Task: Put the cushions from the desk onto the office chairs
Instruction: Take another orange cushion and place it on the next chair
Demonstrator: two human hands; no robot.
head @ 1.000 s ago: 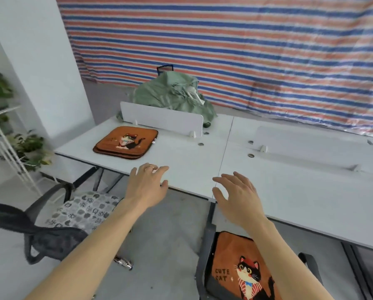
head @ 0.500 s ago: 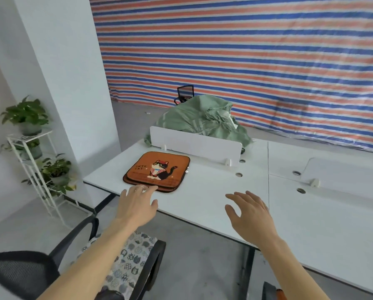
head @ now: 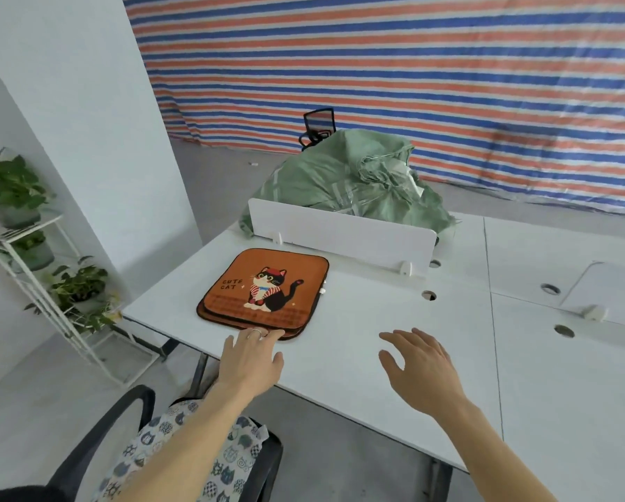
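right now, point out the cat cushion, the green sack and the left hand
cat cushion (head: 265, 289): head view, on the printed cat
green sack (head: 340, 175): head view, its upper middle
left hand (head: 251, 360): head view, back of the hand

Bare forearms; left hand (head: 250, 360) wears a ring (head: 256, 332).

Bottom edge cuts off the office chair (head: 140, 396).

I'm in an office: a white workstation surface (head: 358, 320) with cable holes (head: 428, 295) and a divider panel (head: 340, 230) just beyond my left hand (head: 249, 360), a mesh office chair (head: 318, 125) farther back, striped tarp (head: 412, 67) behind it.
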